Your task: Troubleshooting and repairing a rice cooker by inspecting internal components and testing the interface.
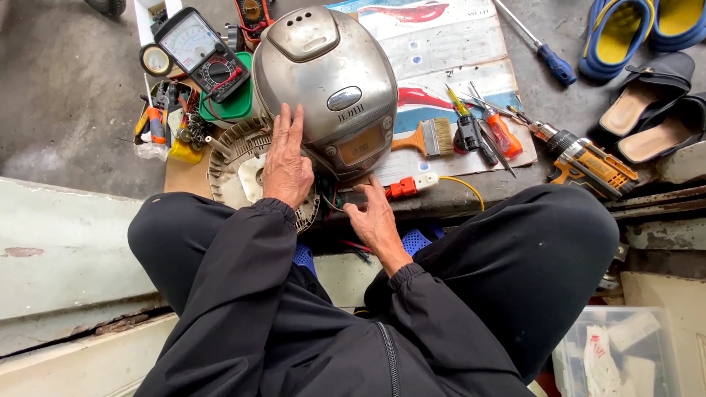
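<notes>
Lap: person sits cross-legged in black trousers and black jacket, knees spread wide, leaving a narrow gap in front of the body
Right hand (373,217): fingers curled loosely at the near lower edge of the rice cooker (329,87), fingertips among wires (332,198) there; cannot tell whether it pinches one
Left hand (285,163): flat and released, palm down, fingers stretched up along the cooker's left flank, heel resting on the ribbed base plate (234,163)
Rice cooker: rounded, brushed-metal shell, domed lid with a recessed panel, small display facing the person; tilted on cardboard (448,51) on the concrete floor (66,95)
Base plate: round, beige plastic, slotted rim, touching the cooker's left side
Right of cooker: flat paintbrush (428,137) with wooden handle just beside it, then an orange-handled screwdriver (498,129) and an orange-and-black drill (588,163) near the cardboard's edge
Left of cooker: black analogue multimeter (197,53) leaning over a green box (237,103), small tools crowded close
Far edge: blue-handled screwdriver (540,48), blue-and-yellow sandals (625,29)
Open room: bare concrete at far left
</notes>
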